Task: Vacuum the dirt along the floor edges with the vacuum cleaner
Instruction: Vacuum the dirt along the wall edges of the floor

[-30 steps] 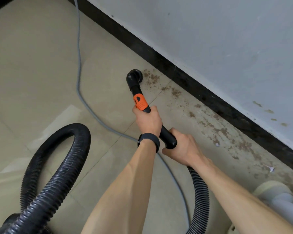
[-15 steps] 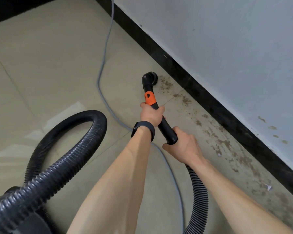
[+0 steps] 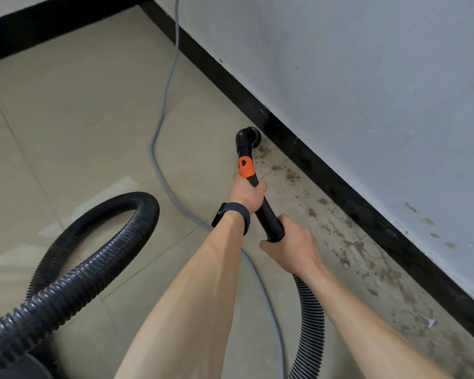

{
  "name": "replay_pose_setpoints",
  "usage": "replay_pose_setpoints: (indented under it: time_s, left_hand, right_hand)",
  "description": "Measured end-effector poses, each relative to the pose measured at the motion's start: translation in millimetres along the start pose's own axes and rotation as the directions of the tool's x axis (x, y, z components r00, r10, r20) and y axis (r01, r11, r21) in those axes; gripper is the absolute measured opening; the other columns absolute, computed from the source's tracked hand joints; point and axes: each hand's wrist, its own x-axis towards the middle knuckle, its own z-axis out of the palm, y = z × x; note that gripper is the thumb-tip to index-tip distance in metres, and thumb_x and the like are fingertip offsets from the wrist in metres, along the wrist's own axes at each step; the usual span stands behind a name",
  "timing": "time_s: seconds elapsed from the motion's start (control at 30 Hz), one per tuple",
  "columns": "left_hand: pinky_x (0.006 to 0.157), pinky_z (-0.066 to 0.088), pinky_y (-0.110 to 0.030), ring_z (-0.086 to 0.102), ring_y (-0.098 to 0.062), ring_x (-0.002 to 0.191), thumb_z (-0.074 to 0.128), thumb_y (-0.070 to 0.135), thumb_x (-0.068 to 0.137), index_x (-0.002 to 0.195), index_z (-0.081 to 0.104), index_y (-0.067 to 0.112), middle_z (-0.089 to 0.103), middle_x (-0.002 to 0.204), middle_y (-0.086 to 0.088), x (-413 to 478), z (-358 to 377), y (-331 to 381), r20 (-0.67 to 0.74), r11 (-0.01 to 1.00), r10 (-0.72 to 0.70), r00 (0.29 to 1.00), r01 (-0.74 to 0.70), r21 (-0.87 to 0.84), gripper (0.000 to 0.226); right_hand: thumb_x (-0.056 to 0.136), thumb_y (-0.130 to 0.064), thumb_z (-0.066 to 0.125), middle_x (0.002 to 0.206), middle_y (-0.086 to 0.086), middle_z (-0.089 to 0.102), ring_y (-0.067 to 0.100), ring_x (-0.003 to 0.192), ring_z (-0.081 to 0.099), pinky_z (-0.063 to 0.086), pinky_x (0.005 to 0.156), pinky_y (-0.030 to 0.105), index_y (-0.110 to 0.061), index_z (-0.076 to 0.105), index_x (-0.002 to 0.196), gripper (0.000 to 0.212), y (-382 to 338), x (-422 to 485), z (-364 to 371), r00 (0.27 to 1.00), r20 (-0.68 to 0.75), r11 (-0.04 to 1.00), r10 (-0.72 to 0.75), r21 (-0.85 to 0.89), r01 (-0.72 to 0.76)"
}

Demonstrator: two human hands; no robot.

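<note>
Black wand clasped, left hand beyond right hand

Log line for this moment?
left hand: grips wand | right hand: grips wand rear | nozzle: at baseboard | dirt: along edge, uncleared

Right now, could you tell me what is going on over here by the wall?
A person is vacuuming along the wall. The left hand grips the black wand just behind its orange collar, and the right hand grips the wand's rear end, where the ribbed hose joins. The round nozzle is down on the tiles beside the black baseboard. Brown dirt lies along the edge from the nozzle back toward the person, not yet picked up.
</note>
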Motion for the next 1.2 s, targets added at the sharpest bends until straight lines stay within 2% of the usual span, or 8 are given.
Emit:
replay_pose_setpoints:
  time_s: [0.13,0.23,0.4,0.63,0.83,0.97,1.1,1.2]
  left_hand:
    - [0.081,0.054,-0.04,0.059,-0.03,0.09,0.06,0.027,0.097,0.131,0.039,0.005,0.053,0.091,-0.003,3,6,4,0.0,1.0,0.012,1.0,-0.012,0.006,0.046]
    - [0.083,0.055,-0.041,0.06,-0.03,0.089,0.062,0.026,0.095,0.127,0.042,0.005,0.052,0.084,0.0,3,10,7,0.001,1.0,0.029,1.0,-0.029,0.004,0.042]
    - [0.082,0.056,-0.041,0.057,-0.017,0.077,0.065,0.028,0.093,0.123,0.046,0.01,0.055,0.087,0.001,3,16,5,0.016,0.999,0.043,0.999,-0.043,-0.025,0.04]
    - [0.088,0.057,-0.048,0.063,-0.023,0.089,0.071,0.026,0.087,0.121,0.045,0.015,0.057,0.093,0.0,-2,2,-6,0.02,0.997,0.021,1.0,-0.019,-0.081,0.044]
    - [0.057,0.056,-0.033,0.063,-0.023,0.085,0.076,0.008,0.083,0.127,0.037,0.009,0.054,0.104,-0.008,-18,-35,-27,0.073,0.978,-0.112,0.991,0.124,-0.17,0.058]
    - [0.054,0.057,-0.034,0.069,-0.032,0.093,0.075,0.005,0.083,0.127,0.033,0.01,0.057,0.117,-0.017,-37,-53,-36,0.106,0.967,-0.182,0.978,0.197,-0.159,0.06]
    - [0.048,0.056,-0.029,0.062,-0.022,0.079,0.067,0.007,0.088,0.127,0.03,0.009,0.05,0.1,-0.009,-55,-54,-46,0.088,0.973,-0.186,0.979,0.196,-0.125,0.053]
    - [0.049,0.056,-0.031,0.059,-0.019,0.072,0.066,0.008,0.088,0.128,0.029,0.006,0.047,0.093,-0.006,-63,-46,-54,0.047,0.977,-0.181,0.982,0.185,-0.101,0.055]
  right_hand:
    - [0.078,-0.038,0.07,0.078,-0.002,0.063,0.02,0.07,0.061,0.043,0.054,0.031,-0.032,0.048,0.094,0.028,3,3,-4,1.0,-0.001,1.0,-0.003,0.016,0.003]
    - [0.077,-0.038,0.07,0.078,-0.001,0.062,0.019,0.068,0.058,0.039,0.052,0.031,-0.032,0.044,0.088,0.028,6,5,-7,1.0,-0.006,1.0,0.009,0.026,-0.009]
    - [0.077,-0.041,0.07,0.077,0.0,0.062,0.018,0.066,0.058,0.039,0.05,0.031,-0.03,0.045,0.089,0.029,12,4,-9,0.999,-0.026,1.0,0.027,0.003,-0.027]
    - [0.076,-0.04,0.072,0.078,-0.001,0.062,0.019,0.068,0.059,0.042,0.052,0.032,-0.031,0.047,0.092,0.031,5,0,0,1.0,0.001,0.999,0.018,0.035,-0.018]
    - [0.073,-0.039,0.07,0.076,-0.001,0.057,0.022,0.066,0.054,0.033,0.05,0.032,-0.027,0.045,0.09,0.032,-7,-28,14,0.996,0.07,0.997,-0.059,-0.037,0.062]
    - [0.073,-0.041,0.07,0.076,-0.003,0.056,0.029,0.073,0.057,0.037,0.055,0.032,-0.028,0.046,0.092,0.034,-13,-49,23,0.992,0.09,0.994,-0.085,-0.066,0.091]
    - [0.071,-0.042,0.069,0.08,-0.003,0.061,0.029,0.076,0.061,0.041,0.057,0.033,-0.029,0.047,0.093,0.034,-7,-59,27,0.987,0.113,0.99,-0.114,-0.074,0.122]
    - [0.07,-0.042,0.069,0.079,-0.003,0.061,0.028,0.076,0.061,0.042,0.057,0.033,-0.028,0.046,0.09,0.034,3,-65,30,0.984,0.125,0.988,-0.124,-0.071,0.134]
